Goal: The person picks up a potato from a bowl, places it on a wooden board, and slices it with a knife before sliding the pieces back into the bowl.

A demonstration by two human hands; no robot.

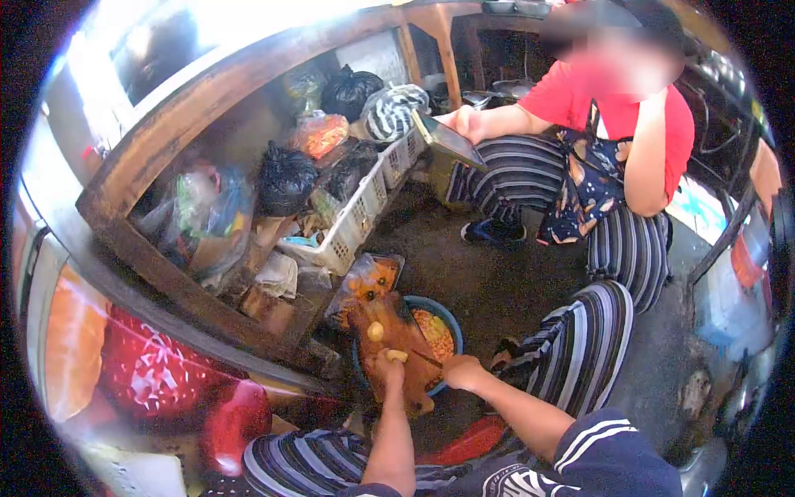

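My left hand is closed around a pale yellow piece of food at the near part of a brown wooden cutting board. In my right hand, fingers wrapped round its handle, is a knife whose dark blade points left towards that piece. A second pale yellow piece lies farther up the board. Beneath the board stands a blue basin holding small orange and yellow cut pieces. Past the board's far end is a tray with orange food, partly covered by clear plastic.
A person in a red shirt sits opposite, holding a phone. White plastic crates, black bags and a striped bag line the left, behind a wooden frame. A red patterned bag is at lower left.
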